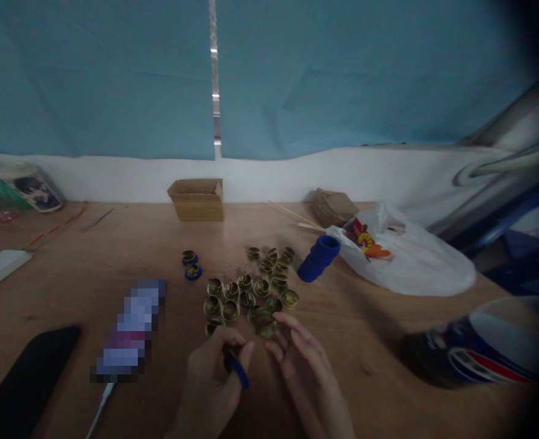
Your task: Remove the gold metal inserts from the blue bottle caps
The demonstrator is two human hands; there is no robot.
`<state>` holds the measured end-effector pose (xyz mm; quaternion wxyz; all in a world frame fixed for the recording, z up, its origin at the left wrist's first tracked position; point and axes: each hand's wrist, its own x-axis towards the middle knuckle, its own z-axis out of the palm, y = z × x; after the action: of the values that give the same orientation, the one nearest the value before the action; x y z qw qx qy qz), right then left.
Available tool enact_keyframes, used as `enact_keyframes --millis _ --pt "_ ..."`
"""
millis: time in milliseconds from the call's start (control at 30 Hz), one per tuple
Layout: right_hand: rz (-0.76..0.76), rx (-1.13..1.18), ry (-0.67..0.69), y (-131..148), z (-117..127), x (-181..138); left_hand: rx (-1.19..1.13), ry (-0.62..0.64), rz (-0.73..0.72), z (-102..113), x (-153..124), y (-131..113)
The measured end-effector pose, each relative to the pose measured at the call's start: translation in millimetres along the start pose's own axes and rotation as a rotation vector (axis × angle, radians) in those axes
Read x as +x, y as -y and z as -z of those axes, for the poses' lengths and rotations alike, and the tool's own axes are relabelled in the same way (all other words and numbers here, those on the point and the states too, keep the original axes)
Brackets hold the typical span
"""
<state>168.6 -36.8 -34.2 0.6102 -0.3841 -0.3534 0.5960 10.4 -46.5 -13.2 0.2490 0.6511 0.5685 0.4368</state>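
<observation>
My left hand (pixel 212 381) is closed in a pinch on a blue ring (pixel 239 373), held just above the table near its front. A dark part beside the ring is mostly hidden by the fingers. My right hand (pixel 308 375) has its thumb and fingertips at a round brass-coloured metal cap (pixel 264 323), blurred and seemingly gripped at its right edge. Beyond both hands lies a cluster of similar brass-coloured caps (pixel 230 310). Two caps seated in blue rings (pixel 192 271) sit apart at the left. A leaning stack of blue rings (pixel 319 258) stands to the right.
An open cardboard box (pixel 199 204) stands near the wall. To the right are a brown paper packet (pixel 334 207), a white plastic bag (pixel 416 262) and a Pepsi bottle (pixel 471 353). A cabled phone (pixel 130 332) and a black flat object (pixel 29 378) lie left.
</observation>
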Motion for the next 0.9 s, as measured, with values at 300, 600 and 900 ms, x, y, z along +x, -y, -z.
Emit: enact_keyframes --millis 300,600,900 --pt "0.03 0.048 -0.129 2.3 -2.2 -2.0 0.591 0.426 0.023 51.4 121.6 -14.3" --pt "0.059 -0.131 -0.111 -4.9 2.0 -7.2 0.704 0.647 0.057 2.6 198.0 16.0" --pt "0.145 -0.284 -0.099 -5.3 1.4 -7.6 0.61 0.38 -0.012 36.0 124.8 -21.9"
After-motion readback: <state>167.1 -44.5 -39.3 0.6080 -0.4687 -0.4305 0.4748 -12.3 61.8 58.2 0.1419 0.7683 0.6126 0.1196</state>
